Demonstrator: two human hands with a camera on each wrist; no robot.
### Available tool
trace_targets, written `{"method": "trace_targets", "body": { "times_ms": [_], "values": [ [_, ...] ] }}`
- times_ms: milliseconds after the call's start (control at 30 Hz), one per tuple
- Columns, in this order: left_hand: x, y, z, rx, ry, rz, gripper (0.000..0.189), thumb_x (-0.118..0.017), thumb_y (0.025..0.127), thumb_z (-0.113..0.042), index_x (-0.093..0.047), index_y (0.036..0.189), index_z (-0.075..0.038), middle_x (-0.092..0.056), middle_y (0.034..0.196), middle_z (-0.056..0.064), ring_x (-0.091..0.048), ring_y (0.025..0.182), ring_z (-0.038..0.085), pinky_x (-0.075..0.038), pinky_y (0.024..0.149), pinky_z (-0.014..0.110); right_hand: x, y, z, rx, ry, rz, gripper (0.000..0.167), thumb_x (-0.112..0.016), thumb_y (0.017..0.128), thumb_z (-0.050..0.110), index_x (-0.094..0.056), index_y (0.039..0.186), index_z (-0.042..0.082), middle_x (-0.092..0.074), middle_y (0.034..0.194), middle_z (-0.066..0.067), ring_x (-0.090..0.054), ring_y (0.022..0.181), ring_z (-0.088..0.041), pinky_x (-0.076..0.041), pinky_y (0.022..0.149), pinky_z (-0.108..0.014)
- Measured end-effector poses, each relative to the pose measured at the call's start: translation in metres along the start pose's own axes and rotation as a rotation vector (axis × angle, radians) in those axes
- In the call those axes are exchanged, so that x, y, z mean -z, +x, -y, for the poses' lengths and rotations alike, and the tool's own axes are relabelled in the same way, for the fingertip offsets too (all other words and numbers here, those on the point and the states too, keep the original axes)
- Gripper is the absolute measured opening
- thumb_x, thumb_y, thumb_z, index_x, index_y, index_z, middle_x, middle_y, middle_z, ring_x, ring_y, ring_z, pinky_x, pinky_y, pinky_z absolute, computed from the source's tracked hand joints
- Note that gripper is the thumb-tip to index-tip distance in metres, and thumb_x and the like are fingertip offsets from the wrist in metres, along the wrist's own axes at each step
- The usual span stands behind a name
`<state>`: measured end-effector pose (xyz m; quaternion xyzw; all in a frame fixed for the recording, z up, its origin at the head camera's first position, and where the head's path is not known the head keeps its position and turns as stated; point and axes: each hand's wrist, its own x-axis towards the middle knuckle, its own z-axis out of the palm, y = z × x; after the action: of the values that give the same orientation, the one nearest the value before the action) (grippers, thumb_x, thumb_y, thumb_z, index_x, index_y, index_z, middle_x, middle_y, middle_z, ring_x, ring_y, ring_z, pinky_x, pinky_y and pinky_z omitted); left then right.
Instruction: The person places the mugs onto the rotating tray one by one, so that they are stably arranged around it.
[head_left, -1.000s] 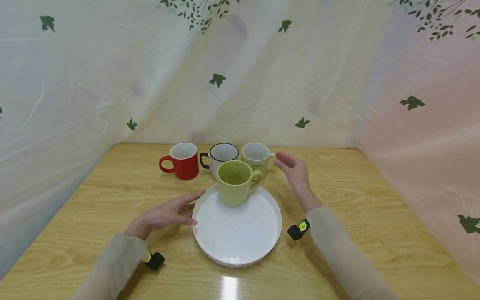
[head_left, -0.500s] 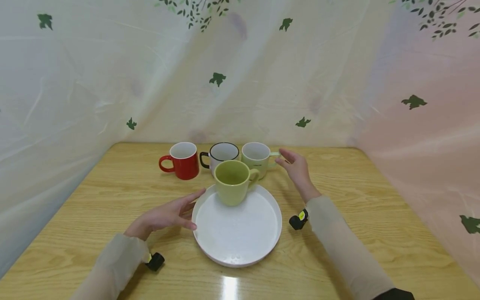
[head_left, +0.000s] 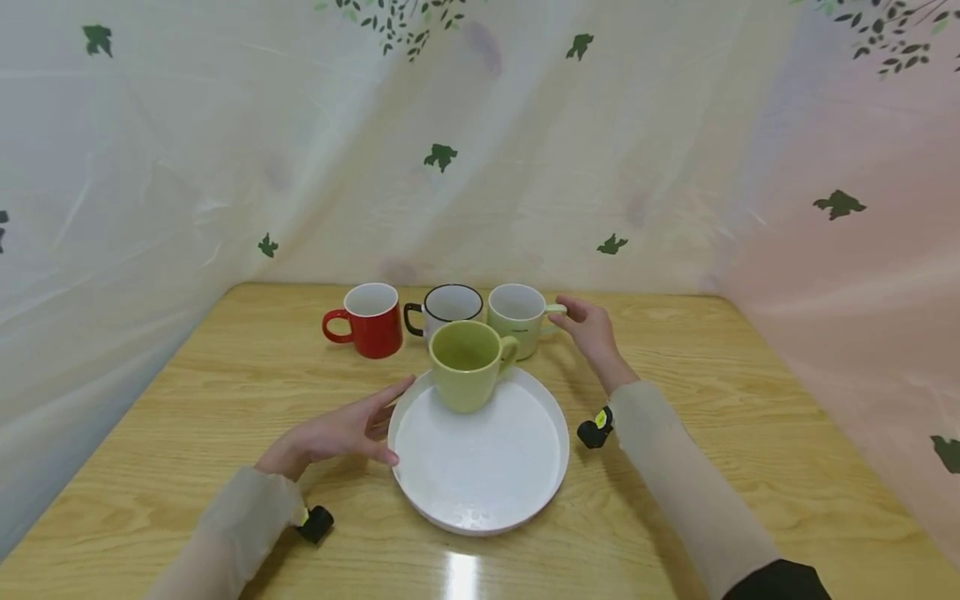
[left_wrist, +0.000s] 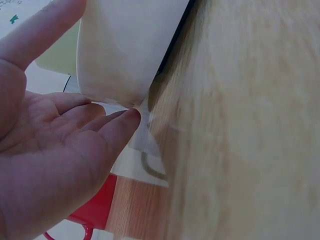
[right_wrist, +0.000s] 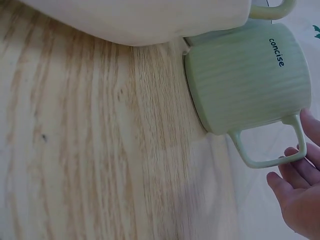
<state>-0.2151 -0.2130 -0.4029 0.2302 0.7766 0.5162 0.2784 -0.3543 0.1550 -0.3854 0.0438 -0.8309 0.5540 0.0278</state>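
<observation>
A yellow-green mug (head_left: pixel 467 375) stands upright near the far rim of a round white tray (head_left: pixel 480 483). My left hand (head_left: pixel 341 433) lies at the tray's left side, its fingers fairly straight and spread along the rim. In the left wrist view the fingertips (left_wrist: pixel 131 116) are close against the tray's outer wall (left_wrist: pixel 120 50). Behind the tray stands a pale green ribbed mug (right_wrist: pixel 250 80) marked "concise", its handle pointing right. Around that handle (right_wrist: pixel 272 162) my right hand (head_left: pixel 591 333) holds its fingers loosely bent, with a gap still visible between thumb and handle.
To the left of the pale green mug are a white mug (head_left: pixel 453 307) with a black rim and a red mug (head_left: pixel 377 329), both upright. They stand in a row on the wooden table (head_left: pixel 225 383). A patterned curtain (head_left: pixel 337 167) hangs behind the table.
My right hand has moved slightly, and its fingertips now overlap the pale green mug's handle. The yellow-green mug sits a little further left on the tray. My left hand stays at the rim.
</observation>
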Motion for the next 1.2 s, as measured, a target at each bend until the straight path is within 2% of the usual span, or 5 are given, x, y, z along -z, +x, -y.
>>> {"method": "trace_targets", "body": {
  "times_ms": [333, 700, 833, 1067, 1200],
  "values": [
    [-0.0016, 0.0016, -0.0007, -0.016, -0.016, 0.038, 0.113, -0.077, 0.082, -0.015, 0.010, 0.155, -0.009, 0.006, 0.164, 0.017, -0.005, 0.149, 0.044, -0.014, 0.120, 0.057, -0.0019, 0.0019, 0.0021, -0.019, 0.006, -0.010, 0.046, -0.066, 0.093, 0.015, -0.054, 0.134, -0.001, -0.056, 0.137, -0.020, -0.053, 0.129, -0.032, -0.043, 0.110, -0.041],
    [-0.0043, 0.0019, -0.0014, 0.002, 0.002, 0.029, 0.119, -0.079, 0.079, -0.017, 0.012, 0.155, -0.010, 0.007, 0.164, 0.014, -0.005, 0.151, 0.040, -0.013, 0.121, 0.055, -0.0035, 0.0033, 0.0009, -0.027, -0.044, -0.033, 0.042, -0.067, 0.092, 0.016, -0.059, 0.130, 0.000, -0.058, 0.134, -0.019, -0.054, 0.122, -0.030, -0.046, 0.105, -0.041],
    [-0.0045, 0.0022, -0.0009, 0.007, 0.006, 0.034, 0.119, -0.079, 0.079, -0.017, 0.013, 0.154, -0.010, 0.006, 0.164, 0.014, -0.006, 0.151, 0.040, -0.013, 0.121, 0.056, -0.0045, 0.0027, 0.0004, -0.029, -0.050, -0.034, 0.042, -0.068, 0.091, 0.017, -0.059, 0.129, 0.000, -0.059, 0.133, -0.018, -0.054, 0.116, -0.027, -0.047, 0.099, -0.036],
    [-0.0045, 0.0032, 0.0001, 0.016, 0.004, 0.032, 0.121, -0.080, 0.079, -0.017, 0.014, 0.154, -0.011, 0.005, 0.164, 0.014, -0.006, 0.151, 0.040, -0.013, 0.121, 0.056, -0.0043, 0.0031, -0.0010, -0.043, -0.095, -0.022, 0.037, -0.067, 0.092, 0.022, -0.063, 0.125, 0.004, -0.062, 0.127, -0.016, -0.051, 0.103, -0.019, -0.046, 0.081, -0.022],
    [-0.0048, 0.0034, -0.0003, 0.014, 0.009, 0.031, 0.121, -0.080, 0.079, -0.017, 0.015, 0.154, -0.011, 0.006, 0.164, 0.014, -0.005, 0.151, 0.039, -0.013, 0.121, 0.055, -0.0037, 0.0023, 0.0002, -0.058, -0.104, -0.010, 0.035, -0.066, 0.093, 0.024, -0.065, 0.123, 0.005, -0.061, 0.124, -0.015, -0.050, 0.100, -0.017, -0.047, 0.079, -0.019]
  ]
}}
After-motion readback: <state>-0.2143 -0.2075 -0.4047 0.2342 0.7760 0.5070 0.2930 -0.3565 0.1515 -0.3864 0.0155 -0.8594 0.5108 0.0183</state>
